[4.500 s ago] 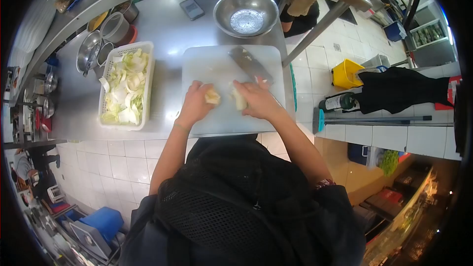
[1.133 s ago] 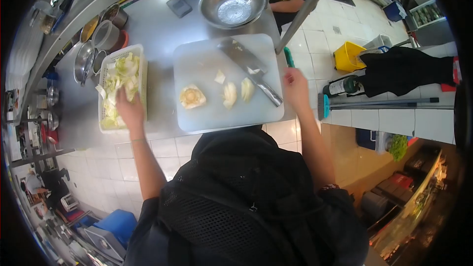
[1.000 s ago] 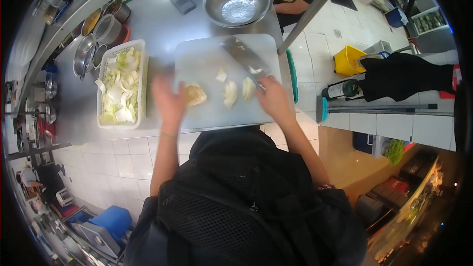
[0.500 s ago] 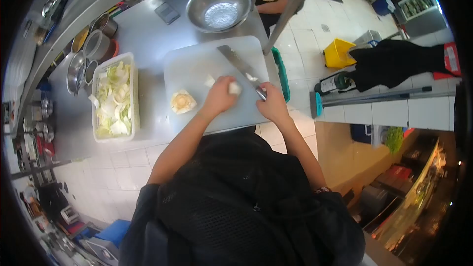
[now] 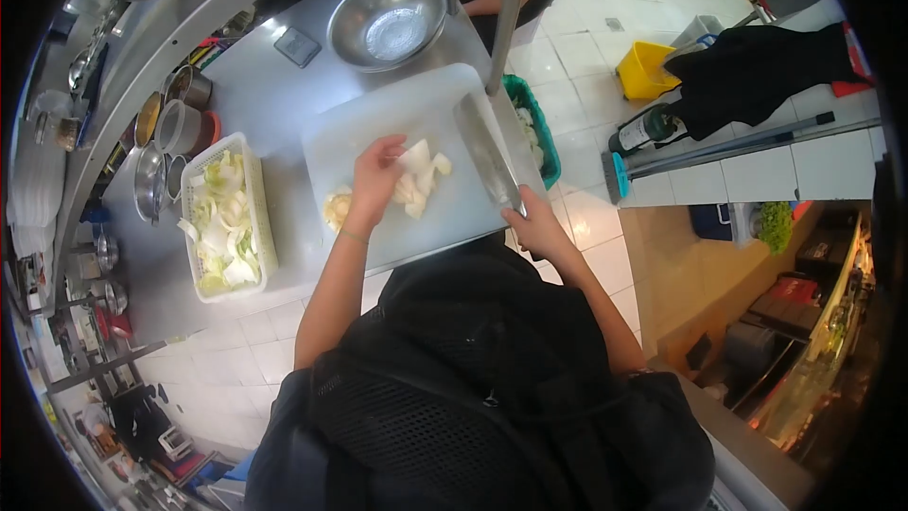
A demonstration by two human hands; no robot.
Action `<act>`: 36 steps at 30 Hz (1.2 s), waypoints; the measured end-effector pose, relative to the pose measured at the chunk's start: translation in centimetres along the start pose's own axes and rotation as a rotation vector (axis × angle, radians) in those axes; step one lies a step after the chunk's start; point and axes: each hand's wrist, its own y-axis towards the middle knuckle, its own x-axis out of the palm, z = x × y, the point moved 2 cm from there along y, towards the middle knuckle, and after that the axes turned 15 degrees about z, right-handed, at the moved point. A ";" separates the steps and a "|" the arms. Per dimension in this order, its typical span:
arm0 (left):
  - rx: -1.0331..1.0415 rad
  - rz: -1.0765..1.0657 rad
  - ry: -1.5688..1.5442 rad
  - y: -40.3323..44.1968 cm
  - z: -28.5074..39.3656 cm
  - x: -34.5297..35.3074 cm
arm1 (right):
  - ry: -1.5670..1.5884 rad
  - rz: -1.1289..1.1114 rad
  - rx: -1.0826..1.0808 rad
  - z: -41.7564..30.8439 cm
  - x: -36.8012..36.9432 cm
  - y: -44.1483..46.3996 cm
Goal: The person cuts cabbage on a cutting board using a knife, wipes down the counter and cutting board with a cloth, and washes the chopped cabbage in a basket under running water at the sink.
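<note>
My right hand is closed around the handle of a cleaver, whose broad blade lies over the right part of the white cutting board. Over the board's left half, my left hand has its fingers apart and appears to hold nothing. Pale cabbage pieces lie together just right of it. A round cabbage core piece sits at its lower left, partly covered by the hand. Left of the board, a white basket holds cut cabbage leaves.
A steel bowl and a phone sit behind the board. Pots and containers stand at the back left. A green-rimmed bin is beside the table's right edge. Another person's arm shows beyond a metal post.
My left hand has left the cabbage piece it held and moved left, now open. The cleaver has moved rightward and turned in my right hand. The cabbage pieces lie closer together. The camera view has rotated.
</note>
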 end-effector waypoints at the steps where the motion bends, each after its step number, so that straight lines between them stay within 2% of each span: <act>1: 0.113 0.033 0.076 0.1 0.3 0.3 | 0.011 0.060 -0.162 0.6 0.4 0.4; 2: 0.119 0.032 0.070 0.0 0.3 1.2 | 0.017 0.120 -0.326 1.0 0.3 0.7; 4: 0.438 0.101 0.177 -1.2 2.0 4.1 | -0.021 0.142 -0.336 0.7 -0.3 0.5; 5: 0.550 0.068 0.295 -2.3 2.6 5.2 | -0.044 0.147 -0.340 0.5 -0.5 0.1; 6: 0.547 0.079 0.287 -3.0 2.0 5.9 | -0.066 0.152 -0.344 0.3 -0.7 -0.2; 8: 0.875 -0.110 0.455 -4.7 -0.1 7.3 | -0.159 0.232 -0.351 -0.1 -1.4 -0.9; 9: 0.869 -0.101 0.452 -5.4 -0.8 7.1 | -0.200 0.232 -0.397 -0.1 -1.6 -1.1; 11: 0.864 -0.258 0.496 -6.6 -2.1 6.7 | -0.226 0.198 -0.391 -0.5 -2.5 -1.6; 12: 0.861 -0.257 0.495 -6.7 -2.1 6.8 | -0.242 0.170 -0.383 -0.8 -2.8 -1.9; 17: 0.841 0.004 0.383 -6.6 -1.0 6.6 | -0.264 0.250 -0.510 -1.6 -2.3 -3.3; 21: 0.816 0.093 0.413 -7.0 0.2 5.7 | -0.276 0.237 -0.625 -3.5 -1.6 -4.0; 28: 0.788 0.180 0.392 -7.0 0.1 4.2 | -0.392 0.153 -0.606 -4.3 -0.3 -2.8; 31: 0.797 0.141 0.447 -7.1 0.1 4.1 | -0.449 0.164 -0.605 -4.6 -0.2 -2.9; 36: 0.939 -0.115 0.562 -6.4 1.0 6.9 | -0.549 0.136 -0.611 -4.7 -0.4 -2.5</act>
